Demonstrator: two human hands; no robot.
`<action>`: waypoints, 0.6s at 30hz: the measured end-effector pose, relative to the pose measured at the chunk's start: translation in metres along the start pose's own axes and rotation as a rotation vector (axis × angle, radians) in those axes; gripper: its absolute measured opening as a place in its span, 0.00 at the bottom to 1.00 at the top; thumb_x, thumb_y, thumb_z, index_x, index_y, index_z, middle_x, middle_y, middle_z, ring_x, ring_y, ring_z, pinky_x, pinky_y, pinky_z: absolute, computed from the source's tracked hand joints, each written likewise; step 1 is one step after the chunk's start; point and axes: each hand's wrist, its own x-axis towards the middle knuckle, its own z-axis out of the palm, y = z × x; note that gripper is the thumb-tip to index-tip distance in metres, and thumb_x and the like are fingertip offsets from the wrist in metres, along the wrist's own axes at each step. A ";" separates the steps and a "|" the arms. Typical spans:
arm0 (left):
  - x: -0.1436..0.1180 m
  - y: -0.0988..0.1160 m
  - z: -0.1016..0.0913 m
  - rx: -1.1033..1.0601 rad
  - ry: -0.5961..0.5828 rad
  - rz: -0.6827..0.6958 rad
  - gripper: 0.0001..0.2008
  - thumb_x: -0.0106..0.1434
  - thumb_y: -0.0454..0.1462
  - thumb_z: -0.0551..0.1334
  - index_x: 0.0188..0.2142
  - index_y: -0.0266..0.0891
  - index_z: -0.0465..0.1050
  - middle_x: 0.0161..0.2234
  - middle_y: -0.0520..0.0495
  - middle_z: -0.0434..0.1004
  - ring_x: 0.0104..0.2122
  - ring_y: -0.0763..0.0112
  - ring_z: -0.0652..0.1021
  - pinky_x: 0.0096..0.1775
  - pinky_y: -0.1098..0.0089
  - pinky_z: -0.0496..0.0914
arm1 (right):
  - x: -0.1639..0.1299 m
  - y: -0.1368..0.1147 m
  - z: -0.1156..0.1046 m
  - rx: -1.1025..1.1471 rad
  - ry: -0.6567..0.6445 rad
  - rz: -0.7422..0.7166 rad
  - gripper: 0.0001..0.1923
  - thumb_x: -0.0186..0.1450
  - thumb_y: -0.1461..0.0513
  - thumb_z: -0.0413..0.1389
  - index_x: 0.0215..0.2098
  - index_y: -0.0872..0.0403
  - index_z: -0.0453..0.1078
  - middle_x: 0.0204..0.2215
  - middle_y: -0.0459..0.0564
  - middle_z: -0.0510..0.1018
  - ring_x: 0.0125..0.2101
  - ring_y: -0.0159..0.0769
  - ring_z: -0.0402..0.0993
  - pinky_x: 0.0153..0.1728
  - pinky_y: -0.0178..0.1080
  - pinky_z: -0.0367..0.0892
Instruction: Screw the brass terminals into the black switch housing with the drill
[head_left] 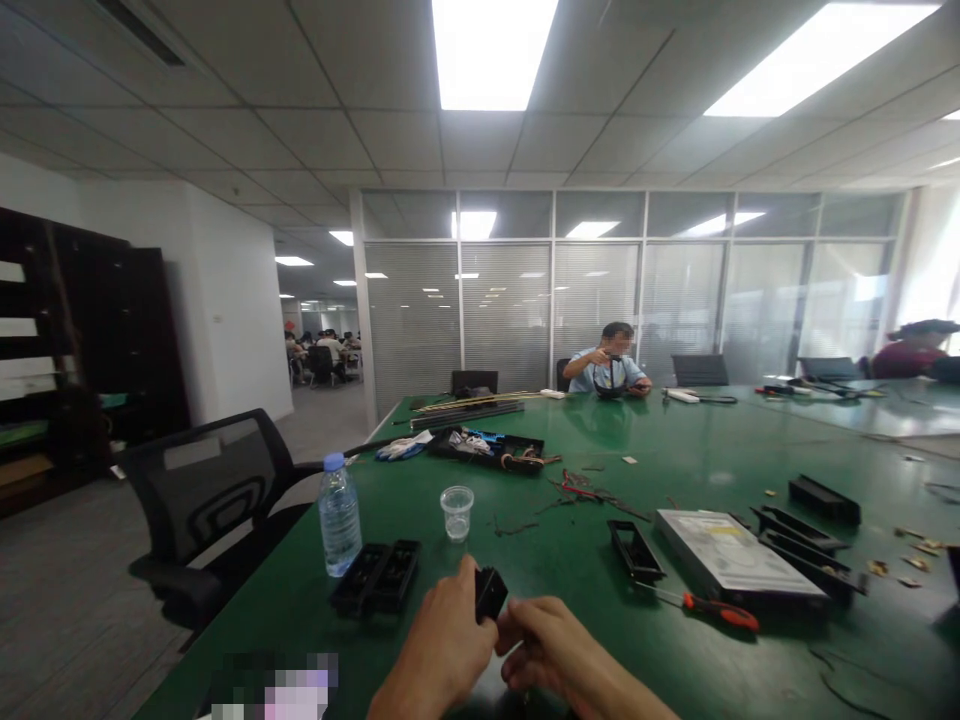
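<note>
At bottom centre, our left hand (450, 630) grips a black part (491, 594); our right hand (553, 640) curls just beside it, whether pinching anything we cannot tell. Beyond, we see a screwdriver (721, 611) lower right, then a cup (457, 514) below centre.

We've got a lane on the worktop (551, 550) ahead of our right hand (551, 640), between clear cup (457, 515) and open black frame (636, 552); wire scraps (581, 487) litter its far end. Left: paired black trays (375, 580) and bottle (341, 520) block a low sweep; right: screwdriver (720, 612) and silver-topped box (739, 555) do
</note>
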 end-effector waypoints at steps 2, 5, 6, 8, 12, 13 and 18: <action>0.000 -0.001 -0.010 -0.002 -0.019 0.019 0.14 0.54 0.32 0.57 0.42 0.39 0.67 0.38 0.39 0.78 0.36 0.61 0.78 0.36 0.67 0.62 | -0.003 -0.003 -0.001 -0.139 -0.029 -0.028 0.11 0.54 0.57 0.58 0.32 0.57 0.72 0.28 0.51 0.78 0.24 0.35 0.76 0.27 0.36 0.68; 0.000 -0.002 -0.024 -0.021 -0.048 0.041 0.12 0.53 0.32 0.58 0.39 0.40 0.68 0.36 0.42 0.78 0.36 0.64 0.77 0.36 0.69 0.62 | -0.007 -0.002 -0.003 -0.345 -0.061 -0.073 0.09 0.51 0.63 0.55 0.29 0.57 0.73 0.23 0.47 0.76 0.22 0.36 0.75 0.26 0.37 0.67; 0.000 -0.003 -0.027 -0.028 -0.055 0.049 0.11 0.53 0.32 0.58 0.39 0.40 0.68 0.36 0.43 0.78 0.35 0.65 0.77 0.35 0.70 0.62 | -0.009 -0.001 -0.005 -0.406 -0.056 -0.090 0.10 0.52 0.64 0.53 0.31 0.56 0.73 0.21 0.46 0.75 0.22 0.36 0.74 0.26 0.37 0.67; 0.000 -0.005 -0.032 -0.040 -0.064 0.068 0.10 0.53 0.32 0.58 0.37 0.40 0.68 0.35 0.44 0.78 0.34 0.66 0.76 0.34 0.70 0.62 | -0.013 0.002 -0.009 -0.524 -0.025 -0.128 0.12 0.55 0.64 0.51 0.34 0.54 0.74 0.21 0.44 0.75 0.23 0.35 0.74 0.28 0.36 0.66; 0.002 -0.010 -0.035 -0.059 -0.057 0.101 0.09 0.53 0.32 0.58 0.36 0.40 0.68 0.32 0.47 0.76 0.32 0.68 0.75 0.33 0.70 0.61 | -0.021 0.001 -0.018 -0.776 0.062 -0.204 0.13 0.59 0.65 0.51 0.38 0.52 0.75 0.30 0.47 0.78 0.27 0.34 0.75 0.31 0.36 0.65; 0.002 -0.010 -0.035 -0.069 -0.058 0.110 0.09 0.53 0.32 0.58 0.35 0.40 0.68 0.32 0.47 0.76 0.32 0.68 0.75 0.33 0.70 0.61 | -0.023 0.000 -0.020 -0.842 0.079 -0.225 0.13 0.60 0.66 0.51 0.38 0.51 0.75 0.33 0.48 0.78 0.30 0.34 0.75 0.33 0.36 0.65; 0.003 -0.011 -0.033 -0.125 -0.098 0.153 0.08 0.52 0.32 0.57 0.34 0.40 0.66 0.30 0.49 0.74 0.31 0.70 0.73 0.32 0.71 0.61 | -0.028 -0.010 -0.021 -1.116 0.060 -0.266 0.10 0.66 0.65 0.53 0.41 0.53 0.76 0.41 0.52 0.77 0.43 0.38 0.75 0.44 0.42 0.67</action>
